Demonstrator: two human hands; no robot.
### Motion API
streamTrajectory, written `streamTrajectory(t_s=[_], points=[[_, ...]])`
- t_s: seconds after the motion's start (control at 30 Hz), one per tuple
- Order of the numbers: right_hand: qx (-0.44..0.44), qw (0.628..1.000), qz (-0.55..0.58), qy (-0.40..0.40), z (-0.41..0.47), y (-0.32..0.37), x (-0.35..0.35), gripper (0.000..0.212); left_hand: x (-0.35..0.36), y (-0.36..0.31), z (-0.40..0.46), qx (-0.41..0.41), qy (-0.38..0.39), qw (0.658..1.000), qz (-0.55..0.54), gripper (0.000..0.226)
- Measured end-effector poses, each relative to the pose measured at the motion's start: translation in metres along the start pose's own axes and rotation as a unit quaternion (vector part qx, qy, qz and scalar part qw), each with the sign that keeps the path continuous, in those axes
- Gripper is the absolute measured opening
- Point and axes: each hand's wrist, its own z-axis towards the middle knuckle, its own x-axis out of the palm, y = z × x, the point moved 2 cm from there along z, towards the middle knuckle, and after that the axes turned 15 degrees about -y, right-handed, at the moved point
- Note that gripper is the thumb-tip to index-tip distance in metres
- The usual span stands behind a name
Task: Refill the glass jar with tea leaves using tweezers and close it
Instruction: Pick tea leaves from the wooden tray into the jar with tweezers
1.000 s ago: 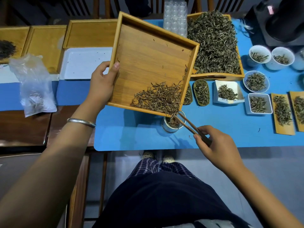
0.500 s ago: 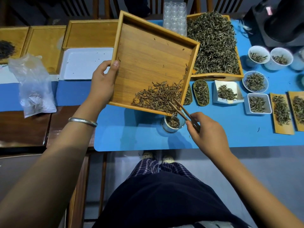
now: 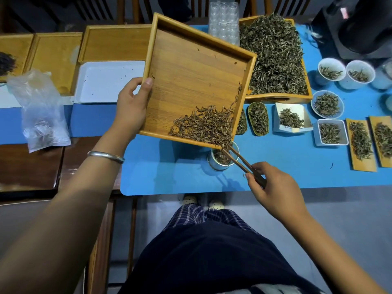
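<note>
**Tray corner over jar mouth, tweezers at the gap**

Head view. Left hand (image 3: 131, 107) grips the near-left edge of one wooden tray (image 3: 197, 71), thumb curled over the rim, tray tilted so its low corner hangs right over the glass jar (image 3: 222, 158). Tea leaves (image 3: 203, 126) are heaped in that low corner, touching the rim. One jar, upright on the blue mat (image 3: 169, 175), partly filled, mouth open; no lid that I can pick out. Right hand (image 3: 275, 187) pinches one pair of tweezers (image 3: 239, 160), fingers curled round the rear end. The long axis runs from the hand up and left; the tips sit at the tray's corner, just above the jar mouth, slightly parted.

The jar lies up-left of the right fingers, nearer that hand than the left. The next pull, likely, drags leaves along the tweezers' axis, over the corner, down into the jar.

Count: two hands, one tray held, one jar, one pair of tweezers.
</note>
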Motion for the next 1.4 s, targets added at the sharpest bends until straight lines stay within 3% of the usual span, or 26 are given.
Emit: streamTrajectory(t_s=[0.43, 1.0, 1.4], points=[[-0.059, 0.998, -0.015, -0.029, 0.037, 0.024, 0.013, 0.023, 0.0, 0.0, 0.001, 0.001, 0.004, 1.0, 0.008, 0.025], [0.009, 1.0, 0.002, 0.004, 0.003, -0.003, 0.006, 0.021, 0.0, 0.0, 0.001, 0.007, -0.001, 1.0, 0.01, 0.02], [-0.008, 0.998, 0.029, -0.057, 0.028, 0.014, 0.005, 0.024, -0.001, -0.001, -0.001, 0.012, 0.002, 1.0, 0.015, 0.021]])
